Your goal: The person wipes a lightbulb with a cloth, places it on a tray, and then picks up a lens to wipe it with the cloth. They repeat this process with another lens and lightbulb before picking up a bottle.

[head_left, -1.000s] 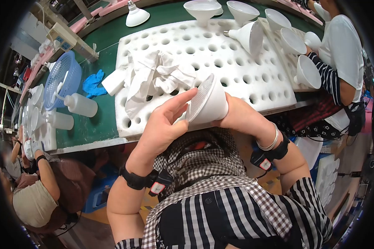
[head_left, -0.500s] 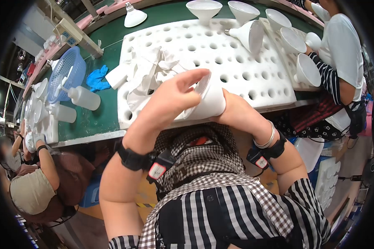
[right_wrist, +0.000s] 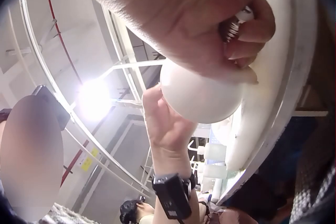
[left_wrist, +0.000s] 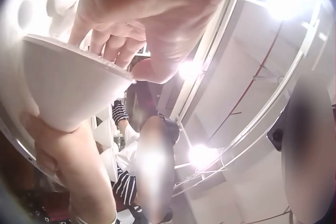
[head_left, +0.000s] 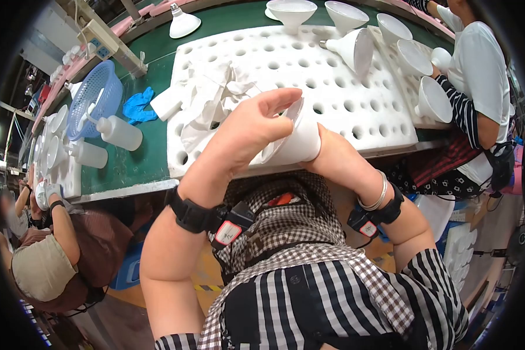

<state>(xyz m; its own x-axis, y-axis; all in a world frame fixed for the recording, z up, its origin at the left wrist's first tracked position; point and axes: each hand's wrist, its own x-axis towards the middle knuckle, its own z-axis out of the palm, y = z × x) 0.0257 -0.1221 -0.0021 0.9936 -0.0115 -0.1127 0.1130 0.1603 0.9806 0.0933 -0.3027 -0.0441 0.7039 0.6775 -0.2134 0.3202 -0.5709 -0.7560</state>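
Step in hand, by my judgement: a hand check of the front face of the white cone-shaped lamp (head_left: 297,146) with a ribbed clear lens. I hold it in the air before my chest, just short of the near edge of the white foam tray with round holes (head_left: 344,76).

My right hand (head_left: 338,160) is closed round the narrow end. The right wrist view shows my fingers curled about the metal screw base (right_wrist: 233,24).

My left hand (head_left: 245,137) lies across the lens with the fingers nearly straight, touching and gripping nothing.

The next move calls for a firm hold at the base while the lens is turned or uncovered, with no twisting at the rim.

Change from one second ago: my left hand was then beside the rim and the ribbed lens was exposed. Now the hand covers most of it. The crumpled white cloth (head_left: 216,93) lies unmoved on the tray.
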